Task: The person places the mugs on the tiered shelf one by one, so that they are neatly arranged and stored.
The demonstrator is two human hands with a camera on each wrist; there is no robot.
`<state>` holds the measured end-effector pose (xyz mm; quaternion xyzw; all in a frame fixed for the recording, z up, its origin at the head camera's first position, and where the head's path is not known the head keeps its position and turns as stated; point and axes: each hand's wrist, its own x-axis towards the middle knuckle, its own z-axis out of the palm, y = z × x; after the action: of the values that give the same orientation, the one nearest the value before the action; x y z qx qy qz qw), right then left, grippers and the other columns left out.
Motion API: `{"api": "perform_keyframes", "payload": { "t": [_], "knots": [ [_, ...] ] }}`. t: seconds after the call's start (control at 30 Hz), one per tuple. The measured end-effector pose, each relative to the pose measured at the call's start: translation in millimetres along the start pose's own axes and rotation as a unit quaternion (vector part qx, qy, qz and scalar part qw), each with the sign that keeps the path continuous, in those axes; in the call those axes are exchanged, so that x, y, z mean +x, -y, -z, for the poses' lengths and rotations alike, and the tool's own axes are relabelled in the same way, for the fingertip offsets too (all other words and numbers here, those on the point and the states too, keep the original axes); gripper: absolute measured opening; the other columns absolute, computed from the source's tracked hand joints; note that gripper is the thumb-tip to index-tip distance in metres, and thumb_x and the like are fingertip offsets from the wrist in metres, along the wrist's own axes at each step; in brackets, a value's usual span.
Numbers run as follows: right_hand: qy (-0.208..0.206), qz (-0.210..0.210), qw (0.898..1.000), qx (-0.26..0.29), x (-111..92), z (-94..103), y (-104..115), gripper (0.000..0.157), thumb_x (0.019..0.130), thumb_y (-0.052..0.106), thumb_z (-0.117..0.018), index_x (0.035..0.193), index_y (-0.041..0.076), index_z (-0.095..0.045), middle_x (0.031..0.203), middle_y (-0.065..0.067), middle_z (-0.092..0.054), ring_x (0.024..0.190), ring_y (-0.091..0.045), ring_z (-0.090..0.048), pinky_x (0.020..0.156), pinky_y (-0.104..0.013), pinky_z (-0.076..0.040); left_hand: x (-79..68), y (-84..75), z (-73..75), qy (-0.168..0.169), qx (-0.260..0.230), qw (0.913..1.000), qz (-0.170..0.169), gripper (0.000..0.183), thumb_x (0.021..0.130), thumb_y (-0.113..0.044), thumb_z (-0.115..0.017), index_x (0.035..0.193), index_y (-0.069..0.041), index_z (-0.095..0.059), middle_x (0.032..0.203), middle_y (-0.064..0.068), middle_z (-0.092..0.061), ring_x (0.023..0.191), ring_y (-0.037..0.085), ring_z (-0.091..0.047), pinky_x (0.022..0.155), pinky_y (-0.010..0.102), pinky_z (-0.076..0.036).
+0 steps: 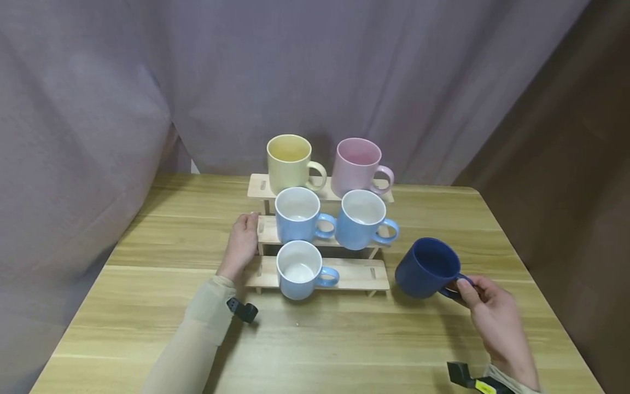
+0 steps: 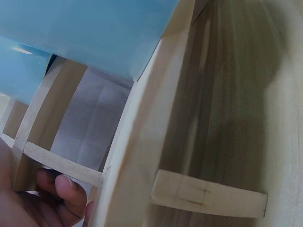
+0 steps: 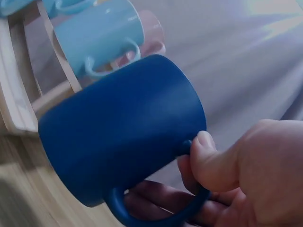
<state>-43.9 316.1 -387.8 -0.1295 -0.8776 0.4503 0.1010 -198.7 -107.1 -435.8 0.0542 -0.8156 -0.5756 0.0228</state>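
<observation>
My right hand (image 1: 497, 312) holds a dark blue mug (image 1: 423, 271) by its handle, thumb on top, to the right of a three-tier wooden rack (image 1: 354, 273). The mug is slightly tilted; in the right wrist view its dark blue side (image 3: 123, 127) fills the middle. At the rack's left end, level with the middle tier, my left hand (image 1: 241, 243) grips the frame. Its curled fingers (image 2: 71, 194) show beside a wooden crossbar in the left wrist view. Light blue mugs with white insides stand on the rack: one (image 1: 299, 271) on the bottom tier, two (image 1: 297, 216) on the middle.
A yellow mug (image 1: 289, 164) and a pink mug (image 1: 355, 167) stand on the top tier, handles to the right. Under the rack lies a wood-grain table (image 1: 320, 350). A grey curtain (image 1: 295, 71) hangs behind it, and a darker one drapes the right side.
</observation>
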Motion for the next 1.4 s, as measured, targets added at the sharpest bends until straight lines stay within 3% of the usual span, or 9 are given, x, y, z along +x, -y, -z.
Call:
{"api": "perform_keyframes", "payload": {
  "t": [0.4, 0.63, 0.8, 1.13, 1.4],
  "knots": [
    [0.11, 0.046, 0.993, -0.017, 0, -20.7, 19, 0.028, 0.1, 0.027, -0.056, 0.107, 0.001, -0.064, 0.101, -0.012, -0.067, 0.088, -0.012, -0.058, 0.07, -0.022, -0.044, -0.1, -0.5, -0.2, -0.004, 0.006, 1.0, -0.002, 0.044, 0.106, -0.036, -0.032, 0.114, 0.002, -0.054, 0.085, 0.014, -0.051, 0.068, 0.025, -0.052, 0.061, 0.036, -0.046],
    [0.142, 0.101, 0.985, 0.0, 6, -39.5, 27, 0.02, 0.099, 0.022, -0.058, 0.101, 0.004, -0.067, 0.102, -0.008, -0.067, 0.092, -0.015, -0.06, 0.077, -0.022, -0.046, -0.4, -0.8, -0.2, -0.003, 0.012, 0.9999, -0.001, 0.044, 0.106, -0.036, -0.032, 0.116, 0.002, -0.054, 0.089, 0.015, -0.052, 0.079, 0.028, -0.052, 0.068, 0.037, -0.046],
    [0.148, 0.13, 0.98, 0.001, 9, -53.2, 31, 0.014, 0.098, 0.016, -0.06, 0.097, 0.005, -0.067, 0.095, -0.008, -0.068, 0.086, -0.013, -0.058, 0.074, -0.023, -0.046, -1.0, -0.7, 0.1, -0.002, 0.011, 0.9999, 0.0, 0.044, 0.106, -0.035, -0.032, 0.116, 0.002, -0.053, 0.089, 0.015, -0.052, 0.079, 0.027, -0.052, 0.069, 0.038, -0.046],
    [0.153, 0.094, 0.984, -0.005, 12, -69.1, 34, 0.016, 0.097, 0.019, -0.061, 0.101, 0.005, -0.067, 0.094, -0.01, -0.069, 0.086, -0.016, -0.059, 0.074, -0.026, -0.047, -1.1, 0.6, -1.1, -0.005, 0.011, 0.9999, 0.001, 0.047, 0.106, -0.039, -0.032, 0.115, 0.002, -0.054, 0.091, 0.015, -0.052, 0.083, 0.028, -0.052, 0.072, 0.038, -0.045],
    [0.151, 0.069, 0.986, -0.006, 12, -73.8, 35, 0.015, 0.098, 0.02, -0.06, 0.1, 0.006, -0.066, 0.096, -0.01, -0.069, 0.089, -0.018, -0.059, 0.076, -0.028, -0.047, -1.1, -0.4, 0.5, -0.003, 0.011, 0.9999, 0.001, 0.044, 0.106, -0.035, -0.032, 0.115, 0.002, -0.054, 0.086, 0.013, -0.05, 0.075, 0.026, -0.051, 0.066, 0.036, -0.045]
  ]
}}
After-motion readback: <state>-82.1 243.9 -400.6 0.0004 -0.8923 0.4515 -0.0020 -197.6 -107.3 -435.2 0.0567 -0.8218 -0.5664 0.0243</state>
